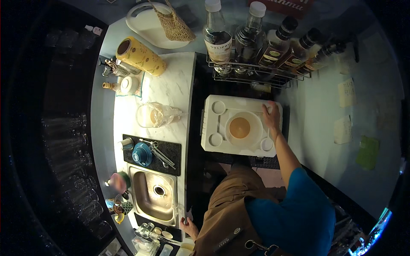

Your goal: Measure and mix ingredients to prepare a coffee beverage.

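My right hand (pixel 272 116) rests with spread fingers on the right side of a white cooler lid (pixel 211 123) that has round recesses. On that lid, just left of the hand, stands a translucent round container (pixel 253 123) with brown contents. Low in the view, my left hand (pixel 189 226) is at the edge of the marble-look counter (pixel 173 76), near the sink; its fingers are partly hidden, and whether it grips something cannot be told. A clear container partly wrapped in plastic film (pixel 160 114) stands on the counter.
A wire rack (pixel 256 65) with several bottles is beyond the cooler. Along the counter are a yellow patterned cylinder (pixel 142 57), a black mat (pixel 174 150) with a blue cup (pixel 140 155), tongs (pixel 162 156) and a metal cup (pixel 127 144), and a steel sink (pixel 144 192). Glasses line the left shelf.
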`<action>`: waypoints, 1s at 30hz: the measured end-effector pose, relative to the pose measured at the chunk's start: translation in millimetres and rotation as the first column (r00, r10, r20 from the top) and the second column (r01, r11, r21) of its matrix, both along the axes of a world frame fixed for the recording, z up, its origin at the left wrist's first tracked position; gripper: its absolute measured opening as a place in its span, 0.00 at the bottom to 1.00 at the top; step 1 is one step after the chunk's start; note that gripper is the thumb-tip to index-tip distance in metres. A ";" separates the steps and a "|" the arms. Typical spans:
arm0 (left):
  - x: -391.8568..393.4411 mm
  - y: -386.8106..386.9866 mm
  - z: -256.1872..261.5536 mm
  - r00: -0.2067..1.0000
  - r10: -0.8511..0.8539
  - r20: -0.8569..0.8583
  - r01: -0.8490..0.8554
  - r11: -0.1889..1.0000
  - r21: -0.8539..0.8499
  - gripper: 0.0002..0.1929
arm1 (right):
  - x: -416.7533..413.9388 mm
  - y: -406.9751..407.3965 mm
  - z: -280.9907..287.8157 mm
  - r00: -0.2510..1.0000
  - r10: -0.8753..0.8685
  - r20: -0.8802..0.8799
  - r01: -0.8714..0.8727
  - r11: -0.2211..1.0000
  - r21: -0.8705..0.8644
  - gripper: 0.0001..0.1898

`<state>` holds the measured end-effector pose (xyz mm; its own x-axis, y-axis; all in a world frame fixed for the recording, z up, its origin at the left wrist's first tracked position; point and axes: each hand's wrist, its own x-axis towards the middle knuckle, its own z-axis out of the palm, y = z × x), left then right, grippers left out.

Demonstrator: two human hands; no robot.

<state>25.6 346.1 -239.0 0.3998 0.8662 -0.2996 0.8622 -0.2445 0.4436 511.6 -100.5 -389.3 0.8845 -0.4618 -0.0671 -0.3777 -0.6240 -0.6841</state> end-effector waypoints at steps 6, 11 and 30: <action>2.8 3.0 -32.6 0.993 -0.094 0.077 0.096 0.995 -0.016 0.21 | -113.2 40.4 75.4 0.999 0.030 -0.018 -0.011 0.757 0.654 0.31; 23.3 11.0 -56.8 0.974 -0.120 0.193 0.150 0.976 -0.154 0.21 | -151.5 68.6 106.2 0.942 0.323 0.087 -0.324 0.820 0.471 0.29; 169.2 36.3 -111.9 0.419 -0.834 0.359 0.893 0.307 -0.330 0.18 | -347.3 73.1 206.9 0.908 0.081 0.411 -0.246 0.897 0.367 0.27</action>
